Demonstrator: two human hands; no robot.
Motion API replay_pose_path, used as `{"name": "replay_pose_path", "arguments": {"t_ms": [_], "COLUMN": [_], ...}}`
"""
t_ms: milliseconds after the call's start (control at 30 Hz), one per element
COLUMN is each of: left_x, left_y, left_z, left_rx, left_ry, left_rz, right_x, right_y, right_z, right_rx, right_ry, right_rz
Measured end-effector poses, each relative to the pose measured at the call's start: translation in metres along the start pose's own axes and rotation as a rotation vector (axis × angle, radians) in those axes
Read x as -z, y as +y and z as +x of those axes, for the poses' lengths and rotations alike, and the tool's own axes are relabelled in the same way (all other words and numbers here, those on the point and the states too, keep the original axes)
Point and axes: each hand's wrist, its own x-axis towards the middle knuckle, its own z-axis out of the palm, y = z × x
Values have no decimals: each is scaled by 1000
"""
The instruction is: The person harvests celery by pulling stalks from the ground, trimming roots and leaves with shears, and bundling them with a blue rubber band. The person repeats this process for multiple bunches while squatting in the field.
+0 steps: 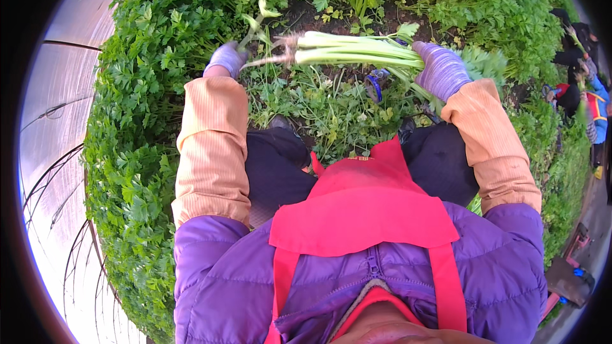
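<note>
My right hand (442, 69), in a purple-and-white knit glove, grips a bunch of celery (354, 50) around its upper stalks. The bunch lies sideways in the air, its roots (289, 48) pointing left and its blurred leaves (483, 64) trailing out past the right glove. At the root end is my left hand (227, 59), gloved alike, with a thin side stalk (256, 26) coming out of its fingers. Motion blurs this stalk and the fingertips. Whether the left fingers also touch the roots, I cannot tell. Below the bunch, loose celery leaves and stems (330, 105) cover the soil.
Standing celery (143, 71) grows ahead and on both sides. A blue ring-shaped object (375, 88) lies among the trimmings. Plastic greenhouse film (62, 91) with metal ribs curves along the left. Other people (593, 100) crouch at far right, near a path with a dark-seated stool or cart (569, 279).
</note>
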Motion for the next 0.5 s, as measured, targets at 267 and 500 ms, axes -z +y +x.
{"name": "replay_pose_path", "arguments": {"t_ms": [267, 500], "left_x": [-25, -34], "left_y": [74, 123], "left_z": [-76, -72], "left_rx": [-445, -433], "left_ry": [-660, -547], "left_rz": [-1058, -1730], "right_x": [-37, -66], "right_y": [14, 9], "right_z": [13, 35], "right_rx": [284, 299], "right_ry": [-359, -215], "right_rz": [978, 739]}}
